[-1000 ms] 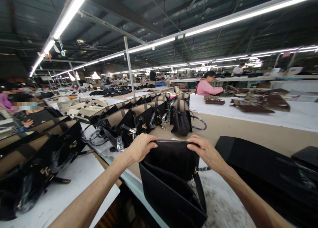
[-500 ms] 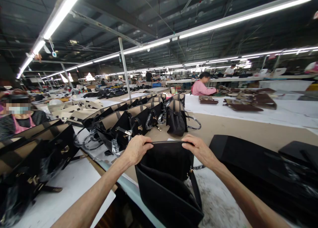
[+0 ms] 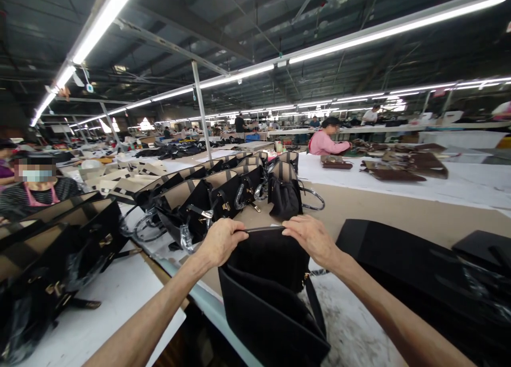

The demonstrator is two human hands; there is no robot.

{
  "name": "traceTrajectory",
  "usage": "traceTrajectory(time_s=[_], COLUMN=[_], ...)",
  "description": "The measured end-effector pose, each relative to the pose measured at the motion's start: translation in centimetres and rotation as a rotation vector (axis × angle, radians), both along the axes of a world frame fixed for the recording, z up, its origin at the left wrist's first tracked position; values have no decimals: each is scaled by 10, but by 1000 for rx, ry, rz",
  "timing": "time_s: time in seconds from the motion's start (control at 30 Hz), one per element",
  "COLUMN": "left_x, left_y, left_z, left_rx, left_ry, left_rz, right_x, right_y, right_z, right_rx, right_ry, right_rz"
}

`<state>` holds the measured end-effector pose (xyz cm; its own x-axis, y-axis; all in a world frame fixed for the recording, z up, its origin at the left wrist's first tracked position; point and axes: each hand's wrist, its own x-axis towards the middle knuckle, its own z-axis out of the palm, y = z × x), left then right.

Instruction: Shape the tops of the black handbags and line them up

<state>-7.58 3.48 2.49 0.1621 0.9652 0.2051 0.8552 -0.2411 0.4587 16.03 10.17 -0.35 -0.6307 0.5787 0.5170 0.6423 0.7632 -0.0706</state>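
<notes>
A black handbag (image 3: 267,308) stands at the near edge of the table, its mouth gaping upward and its inside dark. My left hand (image 3: 225,240) pinches the left end of its far top edge. My right hand (image 3: 309,239) grips the same edge farther right, thumb and fingers closed over it. A black strap (image 3: 315,303) with gold-coloured metal fittings hangs at the bag's right side. The bag's lower part runs out of view at the bottom.
Rows of black-and-beige handbags (image 3: 221,194) with plastic-wrapped handles stand beyond and to the left. Large black pieces (image 3: 391,266) lie at the right. A masked person (image 3: 38,188) is at the left; another in pink (image 3: 325,142) works at the far table among brown pieces (image 3: 403,164).
My right hand has slid a little to the left along the bag's top edge, closer to my left hand. The left hand holds nearly the same spot.
</notes>
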Motion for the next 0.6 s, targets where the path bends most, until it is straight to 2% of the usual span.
traceTrajectory(time_s=[0.23,0.5,0.6], left_x=[2,-2,-3], left_y=[-3,-4,-7], left_z=[1,-1,-3], left_rx=[5,57,71], left_ry=[4,-34,-37], left_rz=[20,-7,92], right_x=[-41,-78,-79], right_y=[-10,-19,-20], right_z=[14,17,17], right_rx=[-45,-50,-41], right_ry=[-53,-130,-123], right_rz=[87,36,28])
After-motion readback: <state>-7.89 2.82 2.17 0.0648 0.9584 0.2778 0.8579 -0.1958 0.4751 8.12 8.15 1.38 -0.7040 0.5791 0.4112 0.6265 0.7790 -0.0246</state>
